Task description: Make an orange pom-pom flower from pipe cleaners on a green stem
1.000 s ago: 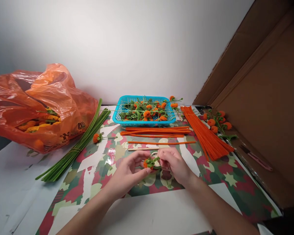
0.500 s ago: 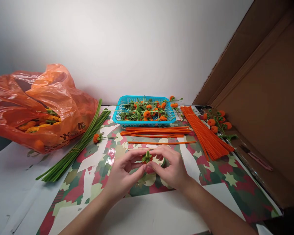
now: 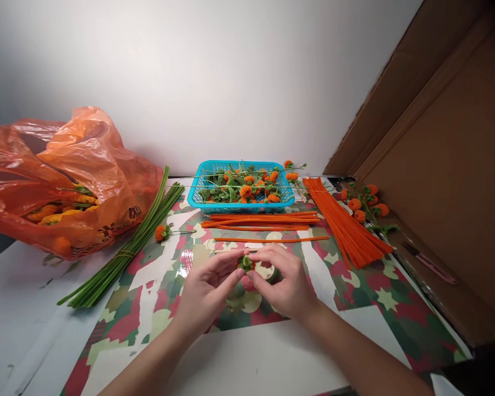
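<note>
A small pipe-cleaner pumpkin [image 3: 246, 265], orange with a green leafy top, is pinched between my two hands at the middle of the table. My left hand [image 3: 210, 283] grips it from the left with thumb and fingers. From the right, my right hand [image 3: 282, 280] closes thumb and fingertips on it. The green top faces me, and most of the orange body is hidden by the fingers. Just behind my right fingers lies a roll of tape [image 3: 268, 272], partly covered. Beyond the hands, a single orange pipe cleaner [image 3: 272, 240] lies crosswise.
A blue basket [image 3: 241, 208] of pumpkins and green pieces stands at the back. Orange pipe cleaners [image 3: 346, 225] fan out at right, near a pink-handled tool [image 3: 435, 268]. Green pipe cleaners [image 3: 127, 250] and an orange plastic bag [image 3: 107, 176] are at left. Cardboard [image 3: 433, 165] walls the right side.
My right hand has moved left from the pumpkin's green end to grip its body. The pumpkin has turned so its green top faces me, and my left hand stays on it.
</note>
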`<state>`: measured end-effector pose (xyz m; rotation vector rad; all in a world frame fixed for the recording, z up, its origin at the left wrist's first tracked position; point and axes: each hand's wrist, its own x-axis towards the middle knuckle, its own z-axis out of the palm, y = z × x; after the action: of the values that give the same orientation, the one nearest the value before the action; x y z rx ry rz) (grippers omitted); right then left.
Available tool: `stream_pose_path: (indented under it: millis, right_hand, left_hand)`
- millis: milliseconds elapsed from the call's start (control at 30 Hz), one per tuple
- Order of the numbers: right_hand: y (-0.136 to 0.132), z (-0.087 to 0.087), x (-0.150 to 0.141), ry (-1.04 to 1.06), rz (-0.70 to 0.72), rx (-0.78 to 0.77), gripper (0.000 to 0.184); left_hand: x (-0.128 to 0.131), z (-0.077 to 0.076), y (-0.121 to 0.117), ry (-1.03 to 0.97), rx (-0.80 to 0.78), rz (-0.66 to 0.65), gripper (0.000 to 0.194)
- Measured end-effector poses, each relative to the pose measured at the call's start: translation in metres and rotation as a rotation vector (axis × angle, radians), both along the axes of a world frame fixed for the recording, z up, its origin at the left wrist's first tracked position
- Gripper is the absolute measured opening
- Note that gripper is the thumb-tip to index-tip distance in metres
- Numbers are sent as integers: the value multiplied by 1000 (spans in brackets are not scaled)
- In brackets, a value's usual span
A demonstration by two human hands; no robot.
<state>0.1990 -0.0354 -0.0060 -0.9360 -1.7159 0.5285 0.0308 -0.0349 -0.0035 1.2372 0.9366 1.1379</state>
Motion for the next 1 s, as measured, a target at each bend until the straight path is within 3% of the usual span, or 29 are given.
stream_pose_path:
  millis: [167, 300, 433, 533, 633, 833, 1000]
  right_hand:
    - [2, -4, 0, -2, 24, -24, 26]
    - [5, -2, 4, -56, 0, -97, 25]
    - [3, -1, 6, -310, 126, -130, 23]
    - [-2, -3, 4, -573, 241, -144, 19]
    - [-5, -4, 2, -660, 278, -178, 8]
    - [-3, -2, 2, -425, 223, -375, 13]
    - [3, 1, 4, -144, 92, -461, 12]
  left_hand:
    - [1, 0, 2, 17, -55, 6, 24]
    - [-1, -1, 9, 21, -152, 129, 27]
    - [-6, -5, 17, -23, -287, 287, 36]
    - [-9, -5, 19, -40, -355, 278, 38]
    - [-8, -4, 18, -20, -389, 256, 39]
    - [-6, -1, 18, 17, -466, 245, 35]
    - [-7, 3, 15, 101, -441, 101, 34]
